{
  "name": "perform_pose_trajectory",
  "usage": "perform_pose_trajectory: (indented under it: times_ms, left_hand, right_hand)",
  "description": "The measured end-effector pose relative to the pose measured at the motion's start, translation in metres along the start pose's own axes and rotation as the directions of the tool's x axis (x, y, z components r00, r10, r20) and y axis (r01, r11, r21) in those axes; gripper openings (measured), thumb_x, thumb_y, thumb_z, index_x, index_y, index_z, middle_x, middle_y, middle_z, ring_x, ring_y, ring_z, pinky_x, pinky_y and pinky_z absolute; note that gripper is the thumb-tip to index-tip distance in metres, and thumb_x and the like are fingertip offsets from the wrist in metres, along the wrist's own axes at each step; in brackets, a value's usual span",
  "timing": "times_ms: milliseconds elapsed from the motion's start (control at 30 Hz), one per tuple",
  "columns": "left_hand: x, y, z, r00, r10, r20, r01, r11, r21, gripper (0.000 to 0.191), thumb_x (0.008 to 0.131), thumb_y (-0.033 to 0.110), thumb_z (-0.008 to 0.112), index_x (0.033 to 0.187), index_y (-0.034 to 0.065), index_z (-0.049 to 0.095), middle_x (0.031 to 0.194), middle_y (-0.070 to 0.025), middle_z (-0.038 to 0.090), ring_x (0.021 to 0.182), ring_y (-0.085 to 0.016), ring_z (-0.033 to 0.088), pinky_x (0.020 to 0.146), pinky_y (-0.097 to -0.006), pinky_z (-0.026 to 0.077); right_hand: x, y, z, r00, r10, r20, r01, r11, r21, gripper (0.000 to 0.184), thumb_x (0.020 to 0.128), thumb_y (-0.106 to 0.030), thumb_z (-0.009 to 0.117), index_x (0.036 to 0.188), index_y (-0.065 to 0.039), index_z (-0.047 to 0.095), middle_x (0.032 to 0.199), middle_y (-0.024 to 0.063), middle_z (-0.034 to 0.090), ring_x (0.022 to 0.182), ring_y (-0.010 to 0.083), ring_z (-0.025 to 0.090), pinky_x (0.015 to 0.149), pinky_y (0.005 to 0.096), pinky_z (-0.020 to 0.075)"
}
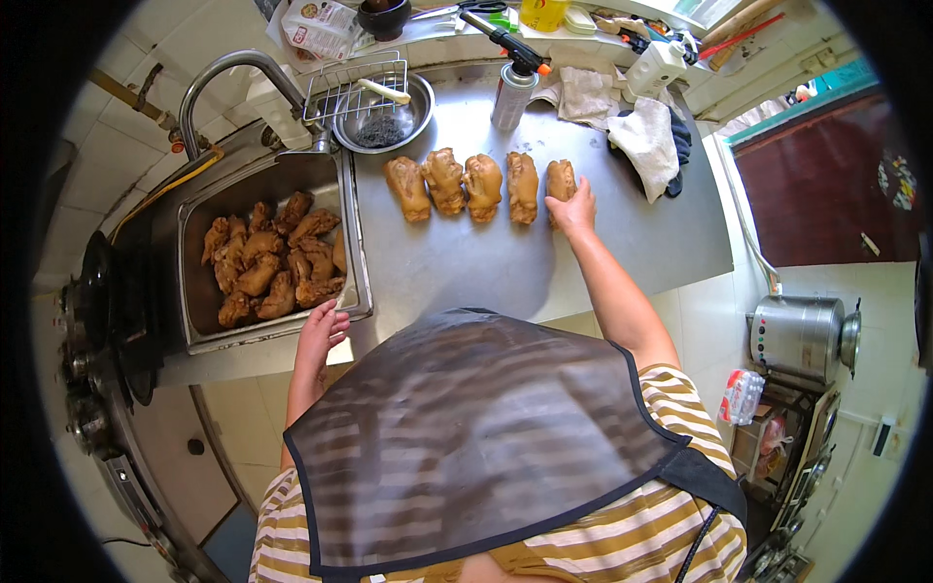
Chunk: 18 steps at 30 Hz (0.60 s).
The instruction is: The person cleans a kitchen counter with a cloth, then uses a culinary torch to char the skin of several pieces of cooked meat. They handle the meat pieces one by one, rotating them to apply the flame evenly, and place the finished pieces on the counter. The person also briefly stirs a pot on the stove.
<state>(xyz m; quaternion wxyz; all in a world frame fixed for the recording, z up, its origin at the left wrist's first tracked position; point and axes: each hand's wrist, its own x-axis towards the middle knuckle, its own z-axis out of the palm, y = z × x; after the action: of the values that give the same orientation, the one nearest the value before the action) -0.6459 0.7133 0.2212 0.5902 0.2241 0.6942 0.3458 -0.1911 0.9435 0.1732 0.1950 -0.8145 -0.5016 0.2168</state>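
Note:
Several browned pieces that look like pig's trotters stand in a row on the stainless steel counter (pixel 452 251). My right hand (pixel 574 208) grips the rightmost trotter (pixel 561 179) near its lower end, set a little apart from the others. My left hand (pixel 324 335) is empty, its fingers apart, by the near right corner of the sink (pixel 362 280). More brown trotters (pixel 262 251) lie heaped in that sink. Behind the row stand a gas torch on a canister (pixel 514 95) and a steel bowl (pixel 430 109) with dark scraps and a wire rack over it.
A curved faucet (pixel 251 58) rises behind the sink. At the counter's right lie a white cloth (pixel 645 142) over dark gloves (pixel 681 135), folded cloths (pixel 583 95) and a white pump bottle (pixel 656 69). Scissors (pixel 481 7) and a yellow container (pixel 543 13) are on the back ledge.

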Motion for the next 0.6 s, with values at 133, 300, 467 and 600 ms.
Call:
perform_pose_trajectory:
  times_ms: [133, 300, 467, 600]
  left_hand:
    - [0.006, 0.005, -0.006, 0.999, 0.013, 0.030, -0.014, 1.000, 0.006, 0.039, 0.098, 0.026, 0.046, 0.133, 0.0070, 0.046, 0.109, -0.0063, 0.064, 0.094, -0.013, 0.061, 0.079, -0.0277, 0.049]
    - [0.022, 0.013, -0.012, 0.998, 0.051, 0.039, -0.052, 0.998, 0.019, 0.039, 0.097, 0.026, 0.050, 0.131, 0.0066, 0.049, 0.107, -0.0061, 0.064, 0.091, -0.012, 0.061, 0.078, -0.0267, 0.048]
    - [0.044, 0.011, -0.006, 0.992, 0.122, 0.041, -0.123, 0.992, 0.013, 0.017, 0.090, 0.025, 0.064, 0.082, 0.0094, 0.061, 0.073, 0.0028, 0.059, 0.060, -0.006, 0.051, 0.057, -0.0221, 0.045]
    - [0.056, 0.009, 0.012, 0.961, 0.227, 0.157, -0.240, 0.968, 0.067, 0.015, 0.088, 0.019, 0.066, 0.079, 0.0084, 0.060, 0.075, 0.0032, 0.058, 0.067, -0.007, 0.052, 0.062, -0.0234, 0.045]
  right_hand:
    - [-0.011, -0.001, 0.000, 0.999, -0.013, -0.051, 0.013, 1.000, -0.006, 0.099, 0.065, -0.038, 0.079, 0.143, -0.008, 0.027, 0.132, 0.0214, 0.045, 0.122, 0.0381, 0.043, 0.104, 0.0420, 0.0368]
    - [-0.021, 0.009, 0.003, 0.975, -0.049, -0.217, 0.068, 0.994, 0.082, 0.089, 0.069, -0.046, 0.076, 0.139, -0.007, 0.037, 0.130, 0.0224, 0.047, 0.121, 0.0372, 0.044, 0.103, 0.0415, 0.0368]
    - [-0.019, 0.044, -0.016, 0.947, -0.007, -0.322, 0.063, 0.984, 0.165, 0.043, 0.077, -0.046, 0.072, 0.093, -0.005, 0.069, 0.110, 0.0191, 0.061, 0.112, 0.0304, 0.054, 0.095, 0.0382, 0.0422]
    - [-0.022, 0.067, -0.050, 0.917, 0.039, -0.397, 0.033, 0.985, 0.172, 0.034, 0.077, -0.038, 0.073, 0.061, -0.008, 0.070, 0.098, 0.0155, 0.067, 0.109, 0.0266, 0.057, 0.091, 0.0353, 0.0442]
